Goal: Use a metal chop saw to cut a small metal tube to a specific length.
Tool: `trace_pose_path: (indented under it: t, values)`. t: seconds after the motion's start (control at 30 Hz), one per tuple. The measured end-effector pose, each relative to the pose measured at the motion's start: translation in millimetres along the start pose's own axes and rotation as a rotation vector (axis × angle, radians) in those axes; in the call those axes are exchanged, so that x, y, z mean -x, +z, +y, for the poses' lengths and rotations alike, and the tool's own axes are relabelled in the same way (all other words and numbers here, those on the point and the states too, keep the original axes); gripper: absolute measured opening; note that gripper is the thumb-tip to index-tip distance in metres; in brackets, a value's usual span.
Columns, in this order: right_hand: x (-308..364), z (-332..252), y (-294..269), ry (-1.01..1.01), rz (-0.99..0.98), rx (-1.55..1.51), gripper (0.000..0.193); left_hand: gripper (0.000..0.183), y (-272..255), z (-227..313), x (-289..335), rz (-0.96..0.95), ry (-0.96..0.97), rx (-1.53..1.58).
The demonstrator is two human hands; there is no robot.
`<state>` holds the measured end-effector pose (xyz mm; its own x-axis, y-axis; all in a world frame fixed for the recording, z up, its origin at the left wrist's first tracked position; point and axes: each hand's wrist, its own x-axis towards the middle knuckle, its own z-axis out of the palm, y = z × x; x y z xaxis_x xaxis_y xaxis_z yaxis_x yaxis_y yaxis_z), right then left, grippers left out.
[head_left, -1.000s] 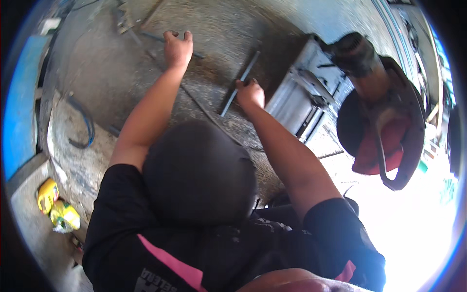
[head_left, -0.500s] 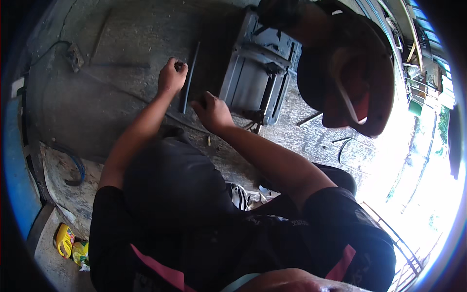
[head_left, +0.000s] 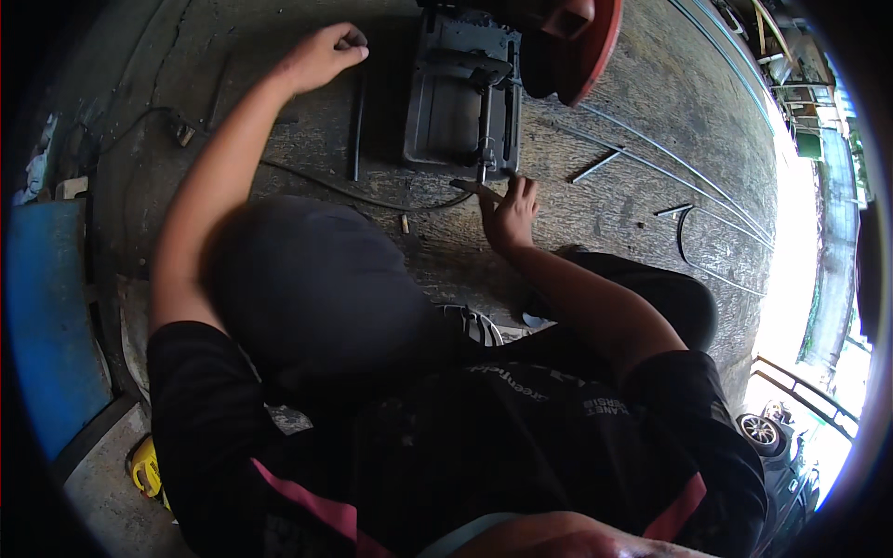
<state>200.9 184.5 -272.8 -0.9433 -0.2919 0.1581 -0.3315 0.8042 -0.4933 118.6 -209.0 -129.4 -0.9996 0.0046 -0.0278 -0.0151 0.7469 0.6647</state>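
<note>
A cut-off saw stands ahead of me, with a dark metal base (head_left: 423, 139) and a red blade guard (head_left: 600, 51) raised at the right. Its clamp screw (head_left: 486, 121) runs along the base toward me and ends in a small dark crank handle (head_left: 474, 188). My right hand (head_left: 512, 216) is at that handle, thumb and fingers closed about it. Farther off on the left, my left hand (head_left: 333, 56) has its fingers curled in; whatever they may hold is hidden. Just below it a thin dark rod (head_left: 358, 130) lies beside the base.
A black cable (head_left: 344, 192) curves across the rough floor. Several thin metal bars (head_left: 651, 167) and a short piece (head_left: 595, 166) lie at the right. Along the left edge stands a blue panel (head_left: 56, 316). A dark rounded shape (head_left: 307, 288), perhaps my knee, covers the near middle.
My right hand has moved right, from beside the rod to the crank handle. My left hand has reached farther away, toward the rod's far end. The view has shifted too.
</note>
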Motion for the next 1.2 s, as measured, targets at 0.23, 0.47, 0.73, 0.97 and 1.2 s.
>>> trace_pose_path:
  t: [0.23,0.47,0.73,0.97,1.2]
  values:
    - [-15.6,44.2,21.6,0.534,-0.455,-0.214,0.06,0.038,-8.4,150.8,-12.8,-0.529,0.12,-0.405]
    - [-32.2,49.9,29.5,0.598,-0.478,-0.247,0.034,0.028,186.7,113.9,1.5,-0.536,-0.182,0.024]
    - [-37.9,62.5,19.4,-0.302,-0.811,0.557,0.014,0.031,323.9,75.3,87.2,-0.18,-0.215,-0.015]
    - [-40.9,45.0,16.1,-0.323,-0.65,0.429,0.011,0.042,311.9,93.6,89.5,-0.045,-0.216,0.063]
    - [-43.3,74.5,46.8,-0.094,-0.714,0.242,0.012,0.036,303.6,106.8,105.6,0.102,-0.023,-0.026]
